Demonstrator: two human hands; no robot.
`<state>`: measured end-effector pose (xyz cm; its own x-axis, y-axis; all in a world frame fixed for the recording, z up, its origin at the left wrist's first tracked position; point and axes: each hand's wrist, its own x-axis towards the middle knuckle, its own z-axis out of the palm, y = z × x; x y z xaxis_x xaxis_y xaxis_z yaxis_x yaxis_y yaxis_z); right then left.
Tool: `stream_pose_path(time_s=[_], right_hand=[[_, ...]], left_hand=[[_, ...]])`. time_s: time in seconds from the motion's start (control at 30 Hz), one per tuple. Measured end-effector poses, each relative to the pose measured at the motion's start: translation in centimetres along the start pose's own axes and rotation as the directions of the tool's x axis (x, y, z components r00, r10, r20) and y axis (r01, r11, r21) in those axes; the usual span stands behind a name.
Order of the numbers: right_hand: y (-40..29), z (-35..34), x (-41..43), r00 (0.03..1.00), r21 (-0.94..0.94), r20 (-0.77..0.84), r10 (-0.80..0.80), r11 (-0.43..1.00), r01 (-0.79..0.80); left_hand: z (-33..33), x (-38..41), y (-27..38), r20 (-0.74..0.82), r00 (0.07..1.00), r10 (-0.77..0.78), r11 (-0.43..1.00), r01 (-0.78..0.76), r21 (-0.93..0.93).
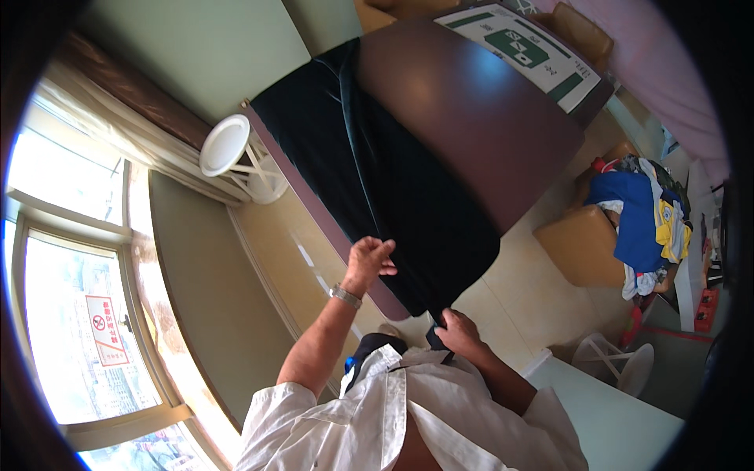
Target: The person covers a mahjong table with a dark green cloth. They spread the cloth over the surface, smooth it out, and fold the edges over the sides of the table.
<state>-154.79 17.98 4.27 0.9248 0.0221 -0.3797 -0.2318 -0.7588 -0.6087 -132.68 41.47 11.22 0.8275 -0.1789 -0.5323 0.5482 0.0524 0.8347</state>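
Observation:
A dark green, velvety cloth (424, 194) lies along the left part of a brown table (465, 118), with a long raised fold running down it. My left hand (371, 259), a metal watch on its wrist, is over the cloth's left edge with its fingers curled; whether it pinches any cloth I cannot tell. At the table's near corner, my right hand (458, 331) grips a gathered end of the cloth, which hangs past the table edge towards my body.
A white round stool (227, 145) stands left beside the curtain. At right, a tan chair (580, 244) holds piled clothes (624, 200). A printed mat (471, 29) covers the table's far end. Another white stool (636, 370) and a pale surface (595, 394) are at lower right.

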Motion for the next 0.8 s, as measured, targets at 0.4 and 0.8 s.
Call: stream_pose_path(time_s=[0.4,0.8], right_hand=[[-22.8,-6.8,23.8,0.925,-0.147,-0.381,0.013,0.986,-0.074],[-23.4,-5.9,34.1,0.868,-0.158,-0.482,0.12,0.962,-0.221]], left_hand=[[-2.0,4.2,-2.9,0.508,0.859,0.058,0.967,0.078,-0.242],[-13.5,12.3,5.2,0.594,0.803,-0.037,0.987,0.124,-0.105]])
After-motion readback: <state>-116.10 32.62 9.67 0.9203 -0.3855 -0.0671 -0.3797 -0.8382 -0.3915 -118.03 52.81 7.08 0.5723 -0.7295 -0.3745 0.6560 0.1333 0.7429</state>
